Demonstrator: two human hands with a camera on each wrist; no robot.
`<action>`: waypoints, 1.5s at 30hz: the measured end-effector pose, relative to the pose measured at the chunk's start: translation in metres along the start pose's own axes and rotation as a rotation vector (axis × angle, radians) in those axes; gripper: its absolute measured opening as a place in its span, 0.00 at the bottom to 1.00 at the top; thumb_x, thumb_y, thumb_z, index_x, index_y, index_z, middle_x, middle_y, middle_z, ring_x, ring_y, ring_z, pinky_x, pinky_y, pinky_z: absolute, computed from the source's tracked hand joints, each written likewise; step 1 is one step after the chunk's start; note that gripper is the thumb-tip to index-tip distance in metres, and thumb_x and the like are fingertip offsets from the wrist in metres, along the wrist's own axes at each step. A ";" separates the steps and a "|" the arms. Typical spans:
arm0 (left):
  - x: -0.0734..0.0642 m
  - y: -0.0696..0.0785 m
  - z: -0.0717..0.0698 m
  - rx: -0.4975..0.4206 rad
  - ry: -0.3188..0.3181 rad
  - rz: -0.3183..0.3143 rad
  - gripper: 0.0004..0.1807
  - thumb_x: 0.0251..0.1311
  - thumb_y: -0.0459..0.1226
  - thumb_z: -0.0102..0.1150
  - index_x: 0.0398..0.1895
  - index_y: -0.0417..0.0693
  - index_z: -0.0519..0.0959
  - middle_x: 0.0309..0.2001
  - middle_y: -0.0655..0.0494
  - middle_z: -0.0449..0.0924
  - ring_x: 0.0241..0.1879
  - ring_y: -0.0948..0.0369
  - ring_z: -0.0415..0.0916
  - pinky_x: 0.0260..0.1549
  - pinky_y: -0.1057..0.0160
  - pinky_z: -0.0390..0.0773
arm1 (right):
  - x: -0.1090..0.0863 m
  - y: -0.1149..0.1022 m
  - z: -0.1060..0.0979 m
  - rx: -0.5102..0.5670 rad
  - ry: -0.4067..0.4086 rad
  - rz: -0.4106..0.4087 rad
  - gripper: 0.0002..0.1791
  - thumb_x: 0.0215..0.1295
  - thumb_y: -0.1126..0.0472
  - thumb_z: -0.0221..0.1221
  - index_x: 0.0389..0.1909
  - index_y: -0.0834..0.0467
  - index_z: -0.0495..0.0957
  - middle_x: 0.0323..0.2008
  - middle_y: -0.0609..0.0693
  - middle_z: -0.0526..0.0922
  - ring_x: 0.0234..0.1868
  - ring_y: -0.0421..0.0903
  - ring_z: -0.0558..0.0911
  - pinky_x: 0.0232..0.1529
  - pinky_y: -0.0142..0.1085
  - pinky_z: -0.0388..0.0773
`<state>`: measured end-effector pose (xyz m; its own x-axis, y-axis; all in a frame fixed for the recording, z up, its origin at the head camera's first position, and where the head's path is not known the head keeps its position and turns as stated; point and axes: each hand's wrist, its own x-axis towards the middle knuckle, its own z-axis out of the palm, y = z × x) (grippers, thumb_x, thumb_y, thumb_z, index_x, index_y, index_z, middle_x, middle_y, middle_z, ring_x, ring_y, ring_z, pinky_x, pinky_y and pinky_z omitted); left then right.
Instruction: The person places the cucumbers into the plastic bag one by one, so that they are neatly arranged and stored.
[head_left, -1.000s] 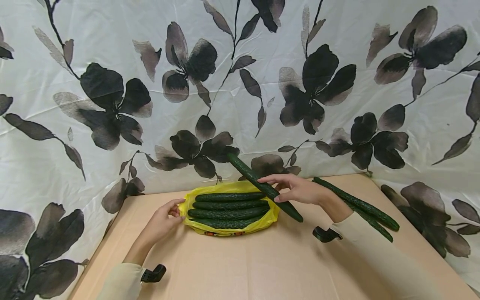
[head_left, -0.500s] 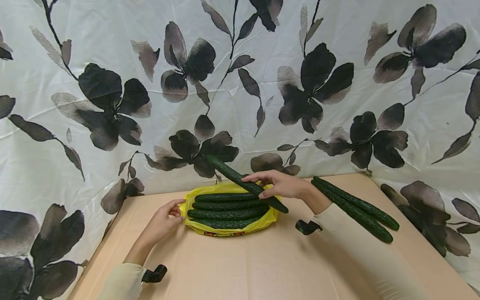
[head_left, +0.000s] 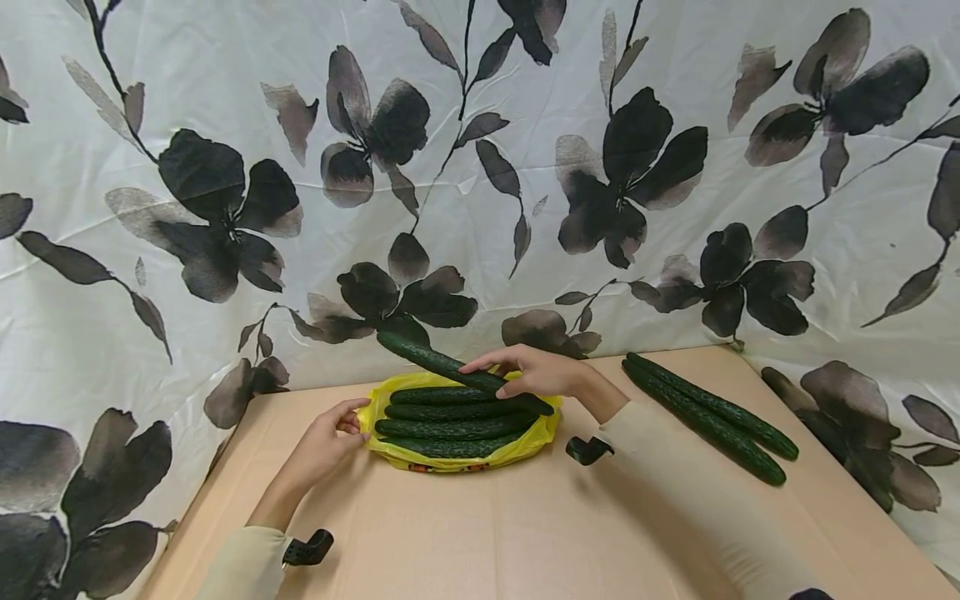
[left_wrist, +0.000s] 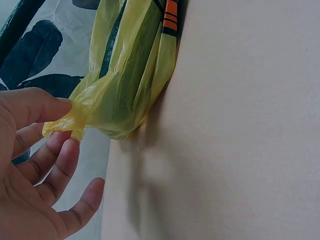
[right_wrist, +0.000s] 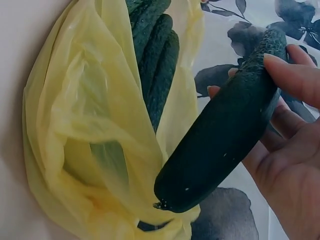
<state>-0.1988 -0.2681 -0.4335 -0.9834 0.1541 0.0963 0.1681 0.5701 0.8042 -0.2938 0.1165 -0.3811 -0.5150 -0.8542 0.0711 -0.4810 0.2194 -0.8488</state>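
A yellow plastic bag (head_left: 459,463) lies with its mouth spread on the table, and several dark green cucumbers (head_left: 450,428) lie side by side in it. My left hand (head_left: 326,442) pinches the bag's left end; in the left wrist view the gathered plastic (left_wrist: 75,117) sits between thumb and fingertips. My right hand (head_left: 542,372) holds another cucumber (head_left: 431,358) by its middle, tilted over the back of the bag with its far end up to the left. In the right wrist view this cucumber's blunt near end (right_wrist: 175,192) overlaps the bag's rim.
Two more cucumbers (head_left: 705,421) lie together on the table (head_left: 480,533), right of the bag and beyond the right forearm. A floral cloth (head_left: 510,167) hangs right behind the table's back edge.
My right hand has carried its cucumber leftward from the bag's right side to over the bag, and the cucumber has come down and flattened in tilt. The left hand stays at the bag's end.
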 end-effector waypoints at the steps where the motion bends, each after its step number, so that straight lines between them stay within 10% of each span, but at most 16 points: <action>1: 0.001 0.000 0.000 0.003 0.001 -0.001 0.30 0.59 0.25 0.65 0.66 0.32 0.71 0.41 0.43 0.76 0.41 0.56 0.74 0.36 0.69 0.74 | 0.002 0.001 0.001 0.000 -0.004 -0.007 0.35 0.67 0.75 0.59 0.69 0.42 0.74 0.70 0.37 0.71 0.72 0.40 0.66 0.70 0.49 0.65; 15: 0.006 -0.004 0.001 0.042 0.018 -0.020 0.29 0.58 0.24 0.64 0.66 0.34 0.73 0.40 0.46 0.76 0.41 0.56 0.74 0.39 0.67 0.75 | 0.028 0.004 0.016 0.028 -0.052 -0.057 0.36 0.65 0.77 0.59 0.67 0.40 0.76 0.69 0.37 0.73 0.70 0.40 0.68 0.69 0.49 0.66; 45: -0.002 -0.004 0.002 0.046 0.031 -0.026 0.29 0.58 0.24 0.63 0.66 0.34 0.72 0.40 0.46 0.76 0.41 0.55 0.74 0.37 0.68 0.73 | 0.009 0.021 0.035 -0.139 -0.165 0.087 0.35 0.65 0.76 0.59 0.63 0.36 0.78 0.64 0.31 0.75 0.72 0.40 0.67 0.72 0.49 0.63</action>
<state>-0.1976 -0.2687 -0.4383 -0.9890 0.1141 0.0946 0.1449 0.6098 0.7792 -0.2840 0.0971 -0.4167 -0.4415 -0.8922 -0.0951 -0.5387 0.3483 -0.7671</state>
